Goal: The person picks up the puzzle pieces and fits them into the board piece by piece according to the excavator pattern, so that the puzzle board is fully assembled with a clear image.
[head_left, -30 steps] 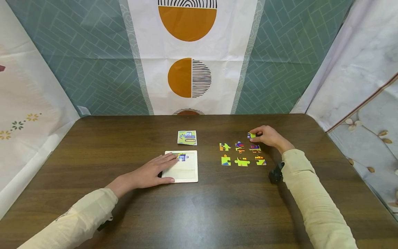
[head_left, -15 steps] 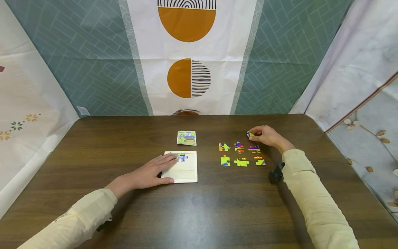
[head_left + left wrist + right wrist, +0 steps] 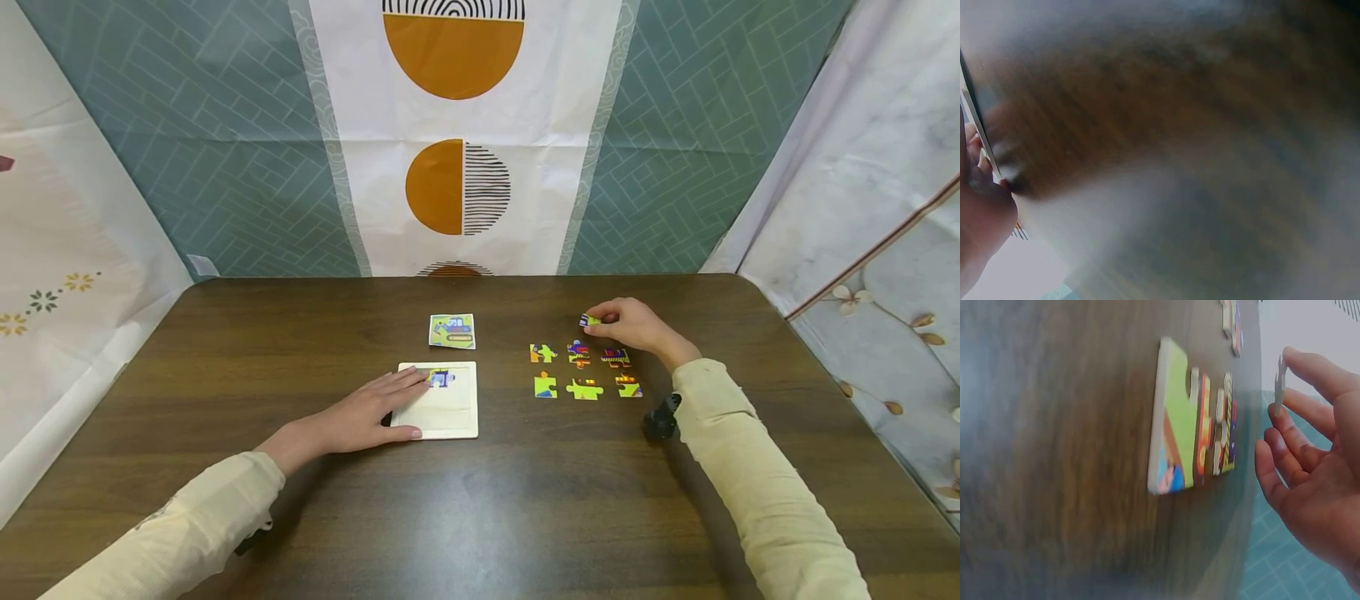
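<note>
Between thumb and fingers, my right hand (image 3: 633, 325) pinches a small green and purple puzzle piece (image 3: 589, 320) above the far right of the table. The right wrist view shows this puzzle piece (image 3: 1280, 384) edge-on, off the table. My left hand (image 3: 367, 412) rests with extended fingers over the left side of a white puzzle tray (image 3: 463, 417). Inside the tray's upper part lies a yellow and blue puzzle piece (image 3: 441, 378), partly covered by the fingertips. The left wrist view catches only part of the left hand (image 3: 985, 219) at the tray's edge.
Several loose puzzle pieces lie in two rows on the dark wooden table (image 3: 465, 517), among them a green-and-orange corner piece (image 3: 545, 387). Behind the tray sits a picture card (image 3: 452, 331) of a digger. A patterned cloth (image 3: 262, 150) hangs beyond the table's far edge.
My right hand has moved left and slightly away from me, carrying the pinched puzzle piece with it. The left hand and tray have stayed put.
</note>
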`<state>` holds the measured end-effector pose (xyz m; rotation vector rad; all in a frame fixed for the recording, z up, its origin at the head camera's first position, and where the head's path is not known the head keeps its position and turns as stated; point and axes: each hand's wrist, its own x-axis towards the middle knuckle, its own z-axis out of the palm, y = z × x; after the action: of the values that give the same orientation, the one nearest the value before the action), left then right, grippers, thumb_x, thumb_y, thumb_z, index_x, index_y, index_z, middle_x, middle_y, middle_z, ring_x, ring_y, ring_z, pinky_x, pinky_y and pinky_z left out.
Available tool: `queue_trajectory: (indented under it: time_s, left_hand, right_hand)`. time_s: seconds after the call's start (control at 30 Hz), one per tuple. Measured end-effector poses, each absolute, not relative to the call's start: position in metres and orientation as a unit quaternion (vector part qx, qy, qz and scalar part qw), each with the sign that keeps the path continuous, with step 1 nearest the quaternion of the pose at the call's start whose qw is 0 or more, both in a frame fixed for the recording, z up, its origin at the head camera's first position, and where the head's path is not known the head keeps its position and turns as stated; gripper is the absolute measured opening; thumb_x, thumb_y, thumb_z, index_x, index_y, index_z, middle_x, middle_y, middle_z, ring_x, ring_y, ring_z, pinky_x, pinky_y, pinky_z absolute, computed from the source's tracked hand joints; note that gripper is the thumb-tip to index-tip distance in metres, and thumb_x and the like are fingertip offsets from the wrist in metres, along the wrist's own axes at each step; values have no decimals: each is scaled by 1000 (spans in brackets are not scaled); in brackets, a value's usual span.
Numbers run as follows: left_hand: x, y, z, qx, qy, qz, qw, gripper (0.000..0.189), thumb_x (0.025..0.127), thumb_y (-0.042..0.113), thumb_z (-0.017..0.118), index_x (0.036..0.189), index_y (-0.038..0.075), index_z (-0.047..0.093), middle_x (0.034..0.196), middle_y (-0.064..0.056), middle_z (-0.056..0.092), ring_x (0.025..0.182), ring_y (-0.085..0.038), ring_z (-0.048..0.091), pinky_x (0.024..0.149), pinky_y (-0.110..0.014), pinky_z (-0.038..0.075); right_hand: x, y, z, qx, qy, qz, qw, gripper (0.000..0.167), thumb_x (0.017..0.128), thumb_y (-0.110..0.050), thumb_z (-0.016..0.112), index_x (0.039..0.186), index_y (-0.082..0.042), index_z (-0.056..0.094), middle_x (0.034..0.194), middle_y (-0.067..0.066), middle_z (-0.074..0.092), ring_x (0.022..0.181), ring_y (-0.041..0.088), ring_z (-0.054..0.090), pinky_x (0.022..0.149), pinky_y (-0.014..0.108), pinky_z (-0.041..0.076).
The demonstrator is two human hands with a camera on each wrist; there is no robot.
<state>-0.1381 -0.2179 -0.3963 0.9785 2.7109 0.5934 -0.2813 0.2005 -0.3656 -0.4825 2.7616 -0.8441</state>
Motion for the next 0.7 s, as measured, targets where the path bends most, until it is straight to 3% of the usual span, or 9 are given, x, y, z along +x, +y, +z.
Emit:
queue_trajectory:
  time_s: [0.43,0.7]
  left_hand:
    - [-139,-218,-397,333,917,197,98,75,94,49,58,151,7,32,157,-8,26,145,-26,16,115,-47,15]
    - [-140,-219,-399,348,912,202,76,73,95,47,58,149,3,36,155,-12,30,144,-31,19,114,-50,18]
  right_hand:
    - [-272,179,-361,-187,931,-295,102,44,87,-23,72,121,4,64,115,20,60,97,31,49,85,44,46]
    - [-266,162,-359,-236,928,-276,87,41,86,-21,72,118,3,66,108,15,60,91,28,50,78,39,46]
